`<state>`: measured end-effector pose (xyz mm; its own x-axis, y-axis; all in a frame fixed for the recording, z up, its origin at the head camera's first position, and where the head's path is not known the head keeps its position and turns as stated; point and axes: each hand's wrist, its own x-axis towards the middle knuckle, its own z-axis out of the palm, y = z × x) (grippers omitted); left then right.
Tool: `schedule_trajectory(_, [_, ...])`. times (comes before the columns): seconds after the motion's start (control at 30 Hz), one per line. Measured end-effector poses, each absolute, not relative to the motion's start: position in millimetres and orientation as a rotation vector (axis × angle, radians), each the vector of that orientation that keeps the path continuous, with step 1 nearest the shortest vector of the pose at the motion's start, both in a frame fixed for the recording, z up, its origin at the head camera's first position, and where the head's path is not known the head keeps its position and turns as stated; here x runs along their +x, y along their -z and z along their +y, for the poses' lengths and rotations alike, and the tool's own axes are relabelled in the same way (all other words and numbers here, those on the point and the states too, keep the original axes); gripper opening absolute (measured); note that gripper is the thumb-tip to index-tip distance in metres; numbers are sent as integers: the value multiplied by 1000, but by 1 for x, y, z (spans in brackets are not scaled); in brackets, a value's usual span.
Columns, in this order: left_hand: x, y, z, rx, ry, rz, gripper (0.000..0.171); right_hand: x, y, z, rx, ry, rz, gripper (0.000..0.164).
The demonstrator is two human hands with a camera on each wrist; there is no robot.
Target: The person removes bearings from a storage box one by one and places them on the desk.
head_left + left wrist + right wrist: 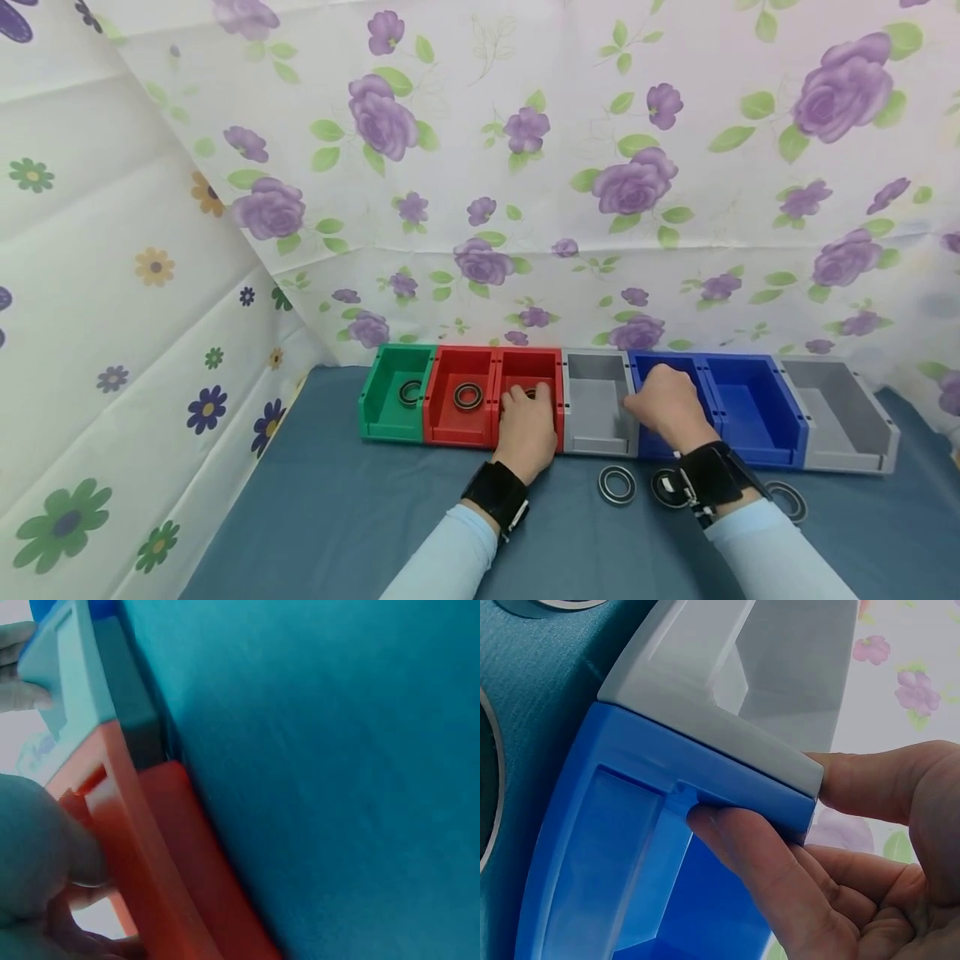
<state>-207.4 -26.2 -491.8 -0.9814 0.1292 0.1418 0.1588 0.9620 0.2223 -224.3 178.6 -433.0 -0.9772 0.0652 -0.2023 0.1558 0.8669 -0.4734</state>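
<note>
My left hand point(527, 429) reaches into the right-hand red bin point(531, 360). A dark-and-silver ball bearing point(531, 393) shows partly at its fingers; whether they grip it is hidden. In the left wrist view that hand point(34, 851) is behind the red bin wall point(161, 855). My right hand point(671, 408) is at the joint between a grey bin point(596, 400) and a blue bin point(667, 360). The right wrist view shows its thumb and index finger pinching the adjoining walls of the grey bin point(697, 660) and blue bin point(630, 787).
Left of my left hand, a green bin point(393, 367) and another red bin point(459, 367) each hold a bearing. Farther right stand a blue bin point(750, 408) and a grey bin point(836, 408). Bearings point(617, 468) lie on the blue-green cloth point(322, 500) before the row; flowered sheeting point(450, 208) hangs behind.
</note>
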Motion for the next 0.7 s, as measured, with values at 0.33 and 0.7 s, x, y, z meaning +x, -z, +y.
schedule_trajectory(0.33, [-190,478,-40,-240,801,-2756,47,-223,435,180,183,767,2832,27])
schedule_trajectory(0.7, [-174,470,-51,-139,1143,-2589,45,-224,435,180,160,778,2854,27])
